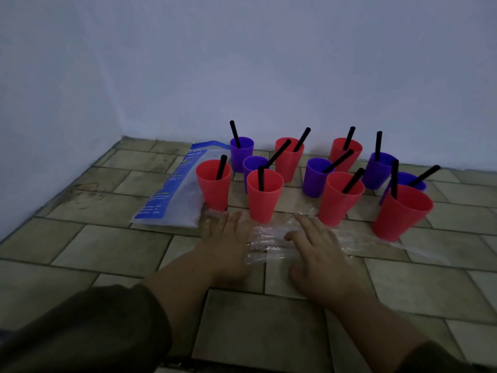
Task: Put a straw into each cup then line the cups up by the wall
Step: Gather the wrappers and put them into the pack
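Observation:
Several red and purple cups stand in a loose cluster on the tiled floor near the wall (pixel 269 76), each with a black straw in it. The nearest ones are a red cup (pixel 265 196), a red cup (pixel 340 199) and a red cup (pixel 402 214); a purple cup (pixel 241 154) stands closest to the wall. A clear plastic wrapper (pixel 271 244) lies flat in front of the cups. My left hand (pixel 227 242) rests palm down at its left end. My right hand (pixel 316 244) lies flat on top of it, fingers spread.
A white and blue printed bag (pixel 174 189) lies on the floor left of the cups, next to the leftmost red cup (pixel 214 184). Two walls meet in a corner at the far left. Bare tiled floor (pixel 94 251) stretches to the left and in front.

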